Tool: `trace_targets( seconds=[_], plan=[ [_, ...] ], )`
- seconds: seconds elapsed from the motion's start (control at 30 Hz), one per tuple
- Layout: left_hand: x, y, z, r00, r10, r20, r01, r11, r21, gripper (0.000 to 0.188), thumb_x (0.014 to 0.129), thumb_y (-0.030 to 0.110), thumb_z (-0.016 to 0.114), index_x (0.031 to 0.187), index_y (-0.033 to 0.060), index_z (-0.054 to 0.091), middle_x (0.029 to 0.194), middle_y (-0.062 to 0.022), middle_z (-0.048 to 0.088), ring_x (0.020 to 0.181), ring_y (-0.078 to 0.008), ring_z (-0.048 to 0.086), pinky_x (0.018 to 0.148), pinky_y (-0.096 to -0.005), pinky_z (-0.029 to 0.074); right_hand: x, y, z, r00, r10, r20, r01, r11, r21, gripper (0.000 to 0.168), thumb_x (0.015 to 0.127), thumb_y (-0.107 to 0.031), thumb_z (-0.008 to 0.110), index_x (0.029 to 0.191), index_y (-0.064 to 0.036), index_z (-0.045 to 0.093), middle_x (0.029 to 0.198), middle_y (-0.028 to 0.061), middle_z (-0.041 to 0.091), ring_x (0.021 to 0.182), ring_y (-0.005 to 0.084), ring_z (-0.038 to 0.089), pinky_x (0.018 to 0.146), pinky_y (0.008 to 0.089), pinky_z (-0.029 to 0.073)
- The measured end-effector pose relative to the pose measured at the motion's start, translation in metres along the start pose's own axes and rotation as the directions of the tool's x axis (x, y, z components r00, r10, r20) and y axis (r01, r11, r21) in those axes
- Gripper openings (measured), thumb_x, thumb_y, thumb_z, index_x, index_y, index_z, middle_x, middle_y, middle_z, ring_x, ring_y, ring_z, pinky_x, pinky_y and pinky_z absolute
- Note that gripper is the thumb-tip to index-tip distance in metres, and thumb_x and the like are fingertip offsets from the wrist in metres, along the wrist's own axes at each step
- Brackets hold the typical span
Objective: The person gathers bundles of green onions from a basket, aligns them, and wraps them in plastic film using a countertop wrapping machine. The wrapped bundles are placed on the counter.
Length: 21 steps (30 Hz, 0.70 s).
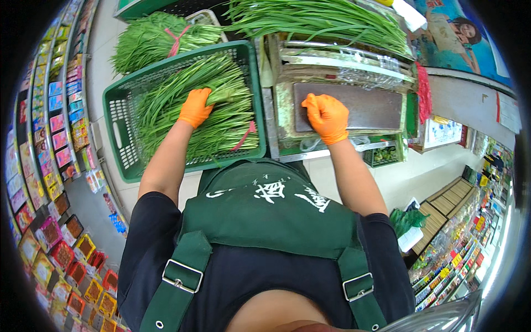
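Observation:
My left hand (196, 108), in an orange glove, reaches into a green plastic crate (258, 103). Its fingers are closed around a small bundle of green stalks (224, 95), which look like garlic chives. More long chives (166, 120) fill the crate under and around that hand. A pink tie (244, 136) binds some of them near the crate's right side. My right hand (327, 116), gloved alike, is curled into a fist over the left part of a brown flat plate (373, 108) on a worn wrapping stand. Nothing shows in this fist, though its inner side is hidden.
Behind the crate lies another bunch of chives (145, 41) with a pink tie (176, 40). Long green leaves (315, 18) cover the stand's back. Crumpled clear film (361, 74) hangs over its bar (315, 61). Packed store shelves (62, 108) run along the left.

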<state>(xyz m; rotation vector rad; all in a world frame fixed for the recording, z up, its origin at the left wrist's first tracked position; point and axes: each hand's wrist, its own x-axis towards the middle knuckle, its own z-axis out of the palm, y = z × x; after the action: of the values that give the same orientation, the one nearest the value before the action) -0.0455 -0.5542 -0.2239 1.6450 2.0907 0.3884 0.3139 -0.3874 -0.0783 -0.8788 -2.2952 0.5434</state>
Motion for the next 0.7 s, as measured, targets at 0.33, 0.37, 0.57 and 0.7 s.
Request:
trace_targets(
  seconds=[0.33, 0.37, 0.57, 0.7],
  plan=[
    [-0.011, 0.082, -0.14, 0.893, 0.195, 0.405, 0.308, 0.39, -0.868, 0.032, 0.094, 0.008, 0.069, 0.124, 0.0014, 0.063, 0.109, -0.007, 0.069, 0.091, -0.0199, 0.069, 0.086, -0.0361, 0.055, 0.068, -0.09, 0.029, 0.951, -0.181, 0.25, 0.086, 0.934, 0.348, 0.047, 0.095, -0.02, 0.077, 0.138, -0.008, 0.064, 0.109, 0.0087, 0.074, 0.095, 0.0163, 0.067, 0.085, 0.0316, 0.055],
    [-0.01, 0.094, -0.15, 0.865, 0.238, 0.442, 0.33, 0.394, -0.858, 0.033, 0.093, 0.008, 0.07, 0.124, 0.0012, 0.063, 0.108, -0.0075, 0.069, 0.091, -0.02, 0.069, 0.085, -0.036, 0.055, 0.082, -0.095, 0.042, 0.935, -0.235, 0.267, 0.097, 0.892, 0.442, 0.057, 0.094, -0.023, 0.079, 0.145, -0.01, 0.059, 0.113, 0.0082, 0.073, 0.098, 0.0166, 0.067, 0.088, 0.0323, 0.055],
    [-0.004, 0.13, -0.174, 0.87, 0.323, 0.372, 0.285, 0.286, -0.915, 0.027, 0.083, 0.002, 0.07, 0.109, -0.0004, 0.063, 0.094, -0.0103, 0.067, 0.082, -0.0212, 0.068, 0.075, -0.0355, 0.056, 0.138, -0.144, 0.046, 0.631, -0.11, 0.768, -0.68, 0.397, 0.616, 0.051, 0.101, -0.037, 0.069, 0.146, -0.015, 0.062, 0.122, -0.0014, 0.071, 0.087, 0.0038, 0.06, 0.062, 0.0212, 0.045],
    [-0.005, 0.117, -0.165, 0.914, 0.268, 0.305, 0.296, 0.074, -0.952, 0.027, 0.088, 0.01, 0.074, 0.112, -0.0001, 0.065, 0.093, -0.0084, 0.066, 0.077, -0.0201, 0.067, 0.076, -0.0363, 0.057, 0.133, -0.115, 0.075, 0.853, 0.037, 0.521, -0.522, 0.046, 0.852, 0.075, 0.103, -0.061, 0.056, 0.154, -0.006, 0.05, 0.142, 0.0083, 0.063, 0.118, 0.015, 0.061, 0.098, 0.0346, 0.05]
  ],
)
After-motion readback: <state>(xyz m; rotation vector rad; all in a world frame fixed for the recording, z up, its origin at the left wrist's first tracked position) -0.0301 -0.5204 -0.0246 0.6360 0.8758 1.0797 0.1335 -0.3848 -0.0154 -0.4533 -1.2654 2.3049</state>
